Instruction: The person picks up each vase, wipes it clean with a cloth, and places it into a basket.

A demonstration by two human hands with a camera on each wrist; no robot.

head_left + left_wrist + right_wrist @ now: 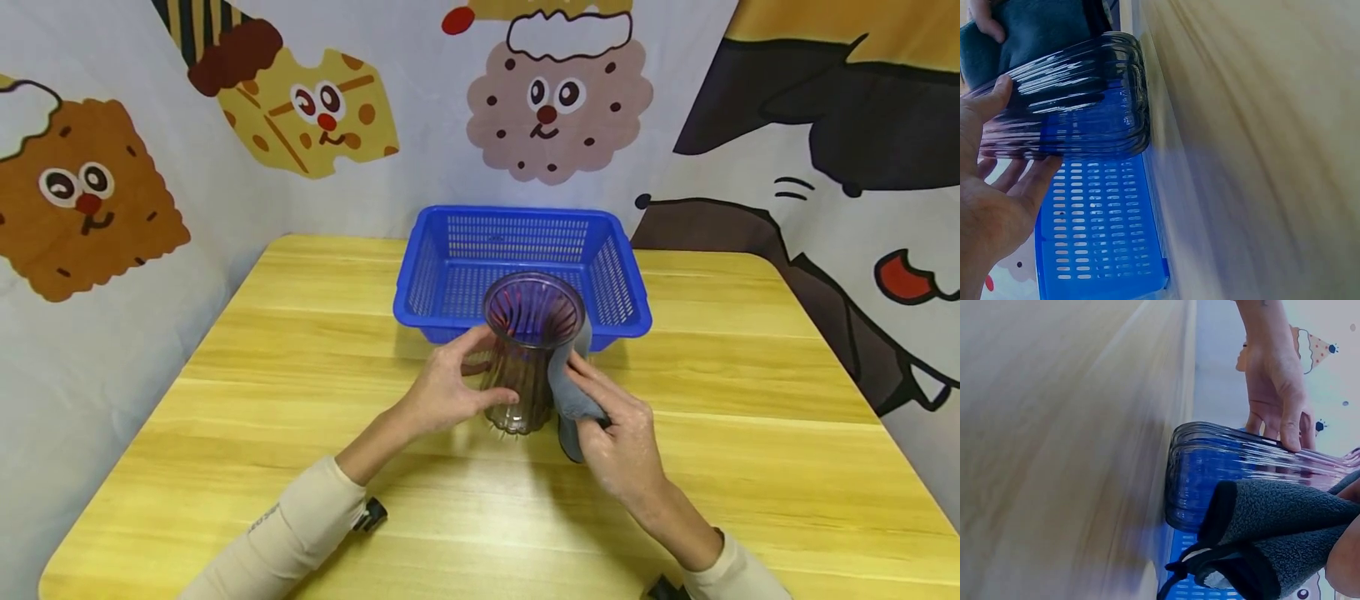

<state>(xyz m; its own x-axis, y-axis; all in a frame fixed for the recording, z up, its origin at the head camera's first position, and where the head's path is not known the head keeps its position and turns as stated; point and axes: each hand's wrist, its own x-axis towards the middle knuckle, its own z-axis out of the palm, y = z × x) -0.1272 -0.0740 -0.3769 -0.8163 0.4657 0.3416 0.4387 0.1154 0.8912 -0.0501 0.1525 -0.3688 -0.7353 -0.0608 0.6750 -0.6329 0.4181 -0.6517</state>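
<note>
A ribbed, tinted clear glass vase with a flared rim stands upright at the middle of the table, in front of the blue basket. My left hand grips its left side, thumb across the front and fingers behind, as the left wrist view also shows around the vase. In my right hand is a folded grey cloth, pressed to the vase's right side. The right wrist view shows the cloth with a dark border and a hanging loop. Whether the base touches the table is hard to tell.
A blue plastic basket with slotted walls sits behind the vase at the table's back edge. The wooden table meets a cartoon-printed cloth backdrop at the back and sides.
</note>
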